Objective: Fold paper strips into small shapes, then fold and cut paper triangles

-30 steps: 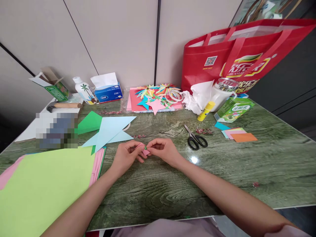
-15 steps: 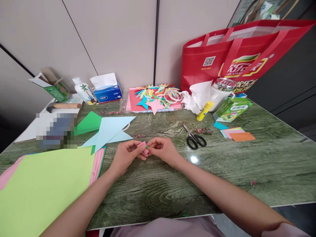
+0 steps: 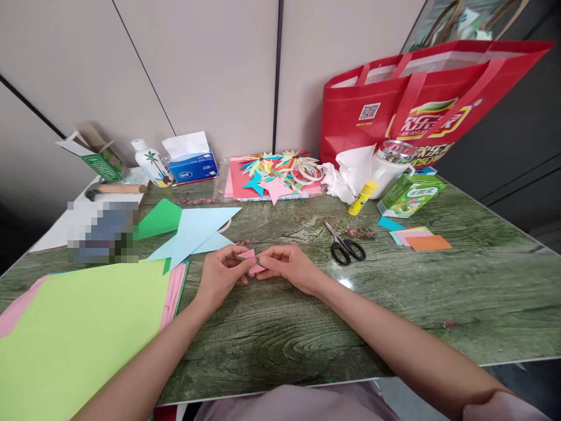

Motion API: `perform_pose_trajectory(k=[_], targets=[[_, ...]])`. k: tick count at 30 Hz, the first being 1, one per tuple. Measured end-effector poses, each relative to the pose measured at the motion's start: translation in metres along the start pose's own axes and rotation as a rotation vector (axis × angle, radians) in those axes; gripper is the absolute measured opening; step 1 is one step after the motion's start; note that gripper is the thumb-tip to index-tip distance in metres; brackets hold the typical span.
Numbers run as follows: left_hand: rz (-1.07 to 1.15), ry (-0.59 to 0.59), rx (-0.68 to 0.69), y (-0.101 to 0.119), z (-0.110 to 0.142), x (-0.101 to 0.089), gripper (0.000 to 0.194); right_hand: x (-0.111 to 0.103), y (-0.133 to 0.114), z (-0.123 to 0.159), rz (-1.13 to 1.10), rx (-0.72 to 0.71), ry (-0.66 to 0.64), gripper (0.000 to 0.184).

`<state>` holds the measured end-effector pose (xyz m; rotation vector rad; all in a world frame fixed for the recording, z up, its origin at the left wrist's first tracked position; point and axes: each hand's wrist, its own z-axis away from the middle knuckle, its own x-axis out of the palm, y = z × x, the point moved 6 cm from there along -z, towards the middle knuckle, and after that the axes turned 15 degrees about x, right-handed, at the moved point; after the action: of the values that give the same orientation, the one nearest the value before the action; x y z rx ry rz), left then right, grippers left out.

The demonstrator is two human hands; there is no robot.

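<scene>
Both my hands meet over the middle of the green wood-grain table (image 3: 460,292). Between them is a small folded piece of pink paper (image 3: 251,262) with a bit of green at its edge. My left hand (image 3: 222,273) pinches its left side, fingers curled. On the other side, my right hand (image 3: 287,266) pinches the paper too, fingers closed. The paper is held just above the tabletop.
Large lime and pink paper sheets (image 3: 83,327) lie at front left, light blue and green sheets (image 3: 193,229) behind them. Black scissors (image 3: 346,244) lie right of my hands. Small coloured slips (image 3: 416,238), a glue stick (image 3: 362,197), a pile of paper stars (image 3: 276,172), a tissue box (image 3: 191,161) and a red bag (image 3: 421,105) stand behind.
The hands stay together on the pink paper. The fingers have shifted a little, and the paper has turned slightly between them.
</scene>
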<state>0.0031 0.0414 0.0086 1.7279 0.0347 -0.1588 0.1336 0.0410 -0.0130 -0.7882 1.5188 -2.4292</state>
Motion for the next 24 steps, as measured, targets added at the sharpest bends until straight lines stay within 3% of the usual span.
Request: perform_pose_trajectory(k=[8, 15, 19, 24], targets=[[-0.005, -0.113, -0.002, 0.004, -0.002, 0.005, 0.021, -0.002, 0.001, 0.001, 0.032, -0.064, 0.152, 0.022], [0.021, -0.105, 0.008, 0.007, -0.003, 0.005, 0.025, -0.008, -0.003, 0.001, 0.041, -0.099, 0.232, 0.015], [0.015, -0.131, 0.072, 0.011, -0.004, 0.005, 0.032, -0.009, -0.003, 0.002, -0.009, -0.075, 0.238, 0.014], [-0.026, -0.269, 0.200, 0.011, -0.002, 0.009, 0.036, -0.010, -0.003, 0.001, -0.059, -0.058, 0.229, 0.017]])
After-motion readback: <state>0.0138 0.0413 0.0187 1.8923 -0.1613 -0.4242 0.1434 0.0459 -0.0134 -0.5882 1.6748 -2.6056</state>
